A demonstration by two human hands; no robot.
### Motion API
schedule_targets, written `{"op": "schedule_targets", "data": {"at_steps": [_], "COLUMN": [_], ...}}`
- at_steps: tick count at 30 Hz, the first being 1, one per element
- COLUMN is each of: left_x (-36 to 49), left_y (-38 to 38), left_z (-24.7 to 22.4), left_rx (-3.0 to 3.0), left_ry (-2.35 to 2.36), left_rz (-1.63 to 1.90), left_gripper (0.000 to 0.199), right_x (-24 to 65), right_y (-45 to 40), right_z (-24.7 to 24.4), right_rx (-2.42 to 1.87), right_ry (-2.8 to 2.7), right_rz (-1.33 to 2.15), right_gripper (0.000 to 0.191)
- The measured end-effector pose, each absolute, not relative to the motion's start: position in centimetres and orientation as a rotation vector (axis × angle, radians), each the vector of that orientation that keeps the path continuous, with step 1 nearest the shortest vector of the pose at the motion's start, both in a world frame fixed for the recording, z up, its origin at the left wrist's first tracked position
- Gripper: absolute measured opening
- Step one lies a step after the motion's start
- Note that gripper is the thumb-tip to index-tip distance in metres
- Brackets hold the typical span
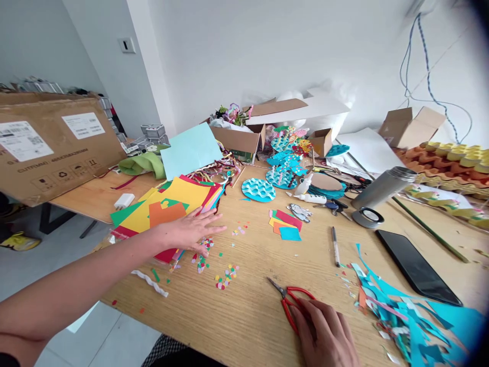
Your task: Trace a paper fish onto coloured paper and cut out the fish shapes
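Observation:
My left hand reaches over the table with its fingers spread, holding nothing. It hovers at the right edge of a stack of coloured paper sheets, near small punched paper dots. At the front of the table, my right hand is closed around the red handles of a small pair of scissors. The scissors lie low over the tabletop, their short blades pointing up and left. Beyond them lie a few small coloured paper pieces and a fish-shaped paper cutout.
Blue paper scraps are heaped at the right, beside a phone. A pen, a steel flask and its lid stand or lie nearby. Egg trays are at the far right; a large carton is at left.

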State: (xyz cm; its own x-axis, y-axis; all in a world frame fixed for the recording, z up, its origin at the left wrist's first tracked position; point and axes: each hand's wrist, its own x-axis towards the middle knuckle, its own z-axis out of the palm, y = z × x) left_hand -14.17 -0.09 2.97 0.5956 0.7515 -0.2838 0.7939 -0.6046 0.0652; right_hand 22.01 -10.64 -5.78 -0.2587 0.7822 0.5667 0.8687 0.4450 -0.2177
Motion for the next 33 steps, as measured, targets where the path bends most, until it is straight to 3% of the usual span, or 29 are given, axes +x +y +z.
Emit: {"op": "schedule_targets", "data": {"at_steps": [10,22,33], "left_x": [-12.8,-13.7,-12.2], "left_y": [0.5,-14.0,-8.8], "left_z": [2.6,0.4,0.1], "left_rx": [2.699,2.879,2.888], "left_ry": [1.454,1.473,1.48], "left_rz": [-0.288,-0.239,-0.3], "left_gripper": [0.066,0.084,0.086], "right_x": [22.5,22.6,23.1], "right_y": [-10.7,-10.6,-10.5], "right_z": [-6.2,-6.0,-6.7], "right_rx": [-1.383,-1.386,-1.37], "right_ry": [-2.107,-2.124,-2.144], "right_rz": [-0.151,-0.142,-0.188], "right_gripper": [0.037,0.038,0.037]}}
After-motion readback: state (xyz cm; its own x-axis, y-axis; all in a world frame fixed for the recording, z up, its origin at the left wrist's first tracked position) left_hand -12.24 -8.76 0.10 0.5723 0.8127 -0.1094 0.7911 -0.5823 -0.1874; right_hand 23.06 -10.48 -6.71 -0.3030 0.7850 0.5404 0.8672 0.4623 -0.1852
